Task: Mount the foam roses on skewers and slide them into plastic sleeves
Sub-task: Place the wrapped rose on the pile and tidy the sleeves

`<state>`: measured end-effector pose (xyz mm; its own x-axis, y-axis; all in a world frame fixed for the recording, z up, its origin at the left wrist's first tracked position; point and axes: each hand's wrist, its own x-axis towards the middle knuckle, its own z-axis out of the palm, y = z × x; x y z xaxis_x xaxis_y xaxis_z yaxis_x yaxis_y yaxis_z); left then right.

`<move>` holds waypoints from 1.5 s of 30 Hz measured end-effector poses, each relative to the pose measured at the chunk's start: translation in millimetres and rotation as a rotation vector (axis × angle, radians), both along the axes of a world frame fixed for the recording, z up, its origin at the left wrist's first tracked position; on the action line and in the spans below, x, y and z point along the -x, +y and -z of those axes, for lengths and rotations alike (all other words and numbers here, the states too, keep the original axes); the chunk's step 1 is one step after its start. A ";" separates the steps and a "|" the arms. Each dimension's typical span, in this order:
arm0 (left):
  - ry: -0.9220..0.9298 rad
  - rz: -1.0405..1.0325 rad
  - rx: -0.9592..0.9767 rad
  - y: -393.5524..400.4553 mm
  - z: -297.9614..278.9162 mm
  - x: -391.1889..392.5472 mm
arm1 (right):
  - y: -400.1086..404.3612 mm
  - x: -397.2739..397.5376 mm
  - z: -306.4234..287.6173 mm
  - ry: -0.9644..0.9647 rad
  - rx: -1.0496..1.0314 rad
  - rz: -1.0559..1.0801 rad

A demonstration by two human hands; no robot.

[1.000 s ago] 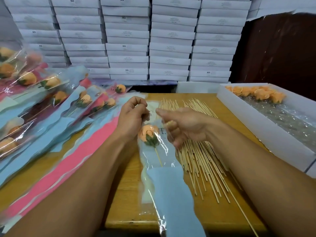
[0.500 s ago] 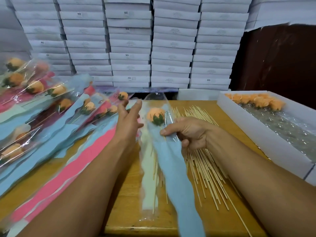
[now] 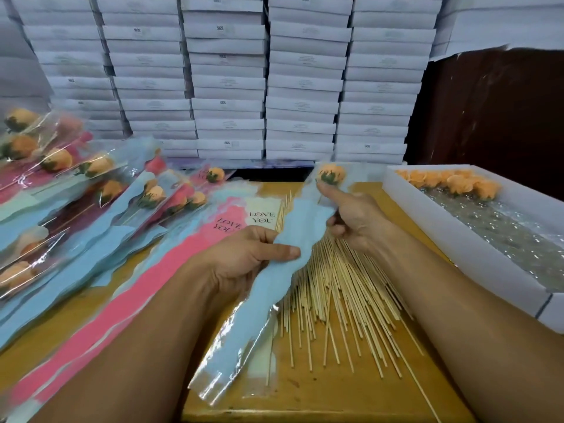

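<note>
Head view: a person holds a filled blue sleeve (image 3: 293, 254) above a wooden table (image 3: 329, 395), its length running from near left to far right. The left hand (image 3: 244, 257) grips the sleeve at mid-length, thumb laid flat across the blue paper and fingers curled beneath. The right hand (image 3: 354, 215) pinches the sleeve higher up, just below the flower, index finger extended toward it and the other fingers curled. An orange foam rose (image 3: 331, 174) with a green calyx sits inside the sleeve's clear far end; its skewer is hidden behind the blue panel. The sleeve's clear near end hangs over the table.

Beneath the sleeve, a fan of loose bamboo skewers (image 3: 341, 294) lies spread on the table, tips pointing toward the near edge. Flat empty sleeves (image 3: 171, 270) in pink and blue, two printed "LOVE YOU", lie to the left of the hands. Farther left, a pile of finished sleeved roses (image 3: 76, 190) overlaps in rows. At right, a white tray (image 3: 457, 239) lined with bubble wrap holds a cluster of loose orange foam roses (image 3: 454, 183) at its far end. Stacks of white boxes (image 3: 229, 80) fill the wall behind the table.
</note>
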<state>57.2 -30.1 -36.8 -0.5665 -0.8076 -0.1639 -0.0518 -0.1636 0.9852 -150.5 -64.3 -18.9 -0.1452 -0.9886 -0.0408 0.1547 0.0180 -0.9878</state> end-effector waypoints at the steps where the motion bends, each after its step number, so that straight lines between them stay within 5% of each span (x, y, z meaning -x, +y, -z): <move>1: 0.025 -0.009 0.020 0.1 -0.3 -0.4 | 2.8 -1.3 -1.0 0.039 -0.043 -0.111; 5: 0.143 -0.217 0.102 -4.2 -0.8 -1.8 | 25.9 -15.9 -2.7 0.387 -0.214 -0.754; 8: 0.191 -0.383 0.143 -6.9 -1.8 -1.2 | 39.8 -39.8 4.2 0.434 -0.212 -0.973; 20: -0.510 -0.569 0.653 -10.5 -63.5 5.8 | 50.0 -52.5 5.4 0.255 0.009 -0.827; 24: -0.605 -0.744 0.721 -16.4 -93.4 -58.4 | 48.7 -50.7 3.5 0.247 0.024 -0.859; 28: -0.890 -0.872 0.774 -24.4 -116.4 -150.8 | 45.3 -49.0 5.6 0.275 0.018 -0.835; 40: -1.255 -1.142 0.400 -63.8 -125.2 -403.6 | 43.3 -47.5 6.6 0.392 0.040 -0.782; 45: -1.281 -1.173 0.547 -53.8 -83.7 -416.0 | 43.1 -47.1 7.6 0.400 0.029 -0.786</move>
<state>473.2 -83.9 46.9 0.5189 -0.7563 0.3984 -0.8433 -0.3768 0.3832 -103.4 -21.2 -26.5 0.5792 -0.8083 -0.1056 -0.2493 -0.0523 -0.9670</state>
